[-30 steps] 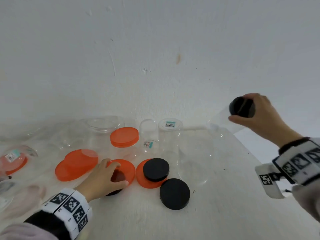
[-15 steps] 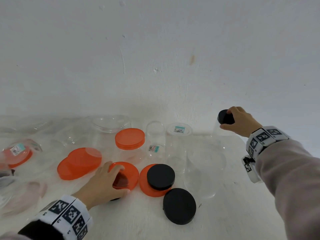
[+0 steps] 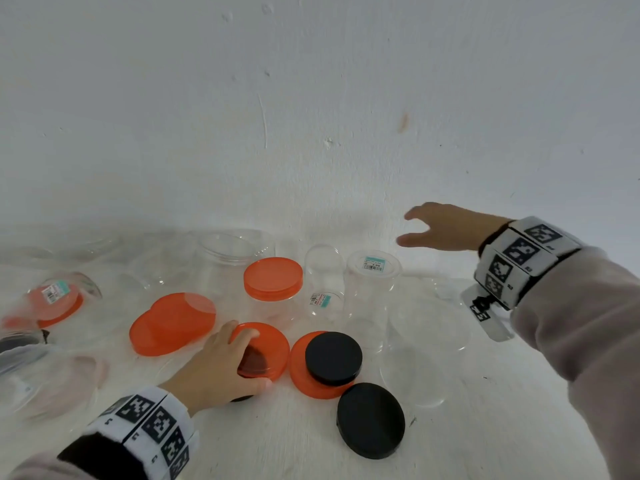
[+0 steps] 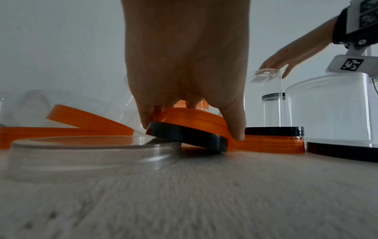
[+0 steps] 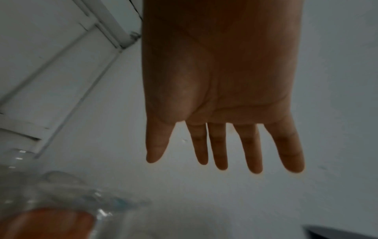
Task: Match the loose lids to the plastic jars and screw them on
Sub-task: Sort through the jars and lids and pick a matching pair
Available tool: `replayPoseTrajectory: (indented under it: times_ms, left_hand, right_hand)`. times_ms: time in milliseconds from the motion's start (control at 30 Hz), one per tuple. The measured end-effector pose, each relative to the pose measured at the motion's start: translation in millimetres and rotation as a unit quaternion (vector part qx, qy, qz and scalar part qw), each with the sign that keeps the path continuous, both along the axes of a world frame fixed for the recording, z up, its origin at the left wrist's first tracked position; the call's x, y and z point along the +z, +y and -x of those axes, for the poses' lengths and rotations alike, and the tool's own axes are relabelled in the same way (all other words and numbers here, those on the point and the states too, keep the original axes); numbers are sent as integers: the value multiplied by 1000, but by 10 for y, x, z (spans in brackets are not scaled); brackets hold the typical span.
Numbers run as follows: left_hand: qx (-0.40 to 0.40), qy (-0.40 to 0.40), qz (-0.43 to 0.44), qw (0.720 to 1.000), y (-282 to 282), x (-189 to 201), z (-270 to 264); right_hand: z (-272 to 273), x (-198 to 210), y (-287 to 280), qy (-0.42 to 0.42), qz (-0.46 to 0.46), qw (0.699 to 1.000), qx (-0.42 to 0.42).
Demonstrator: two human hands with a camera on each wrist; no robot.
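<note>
The left hand curls its fingers and thumb round an orange lid that lies tilted on a black lid on the desk. The right hand hangs in the air near the wall, fingers straight and spread, holding nothing. Clear plastic jars stand behind the loose lids; one jar wears an orange lid.

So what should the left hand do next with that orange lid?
Probably lift the orange lid clear. The left hand already grips its edges, and in the left wrist view it sits tilted on a black lid, so raising it frees both. The right hand is open and empty, ready to fetch a jar.
</note>
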State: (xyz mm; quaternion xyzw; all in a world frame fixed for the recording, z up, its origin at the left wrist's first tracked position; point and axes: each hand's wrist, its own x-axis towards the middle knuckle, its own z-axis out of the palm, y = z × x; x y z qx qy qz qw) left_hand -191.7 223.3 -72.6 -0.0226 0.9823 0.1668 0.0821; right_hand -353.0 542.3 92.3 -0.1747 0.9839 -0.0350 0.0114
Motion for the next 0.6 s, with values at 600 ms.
replayPoseTrajectory:
  times_ms: [600]
  left_hand:
    - [0,13,7,1000,42,27,0]
  right_hand:
    - [-409,199,-1095,-56,-203,975,67]
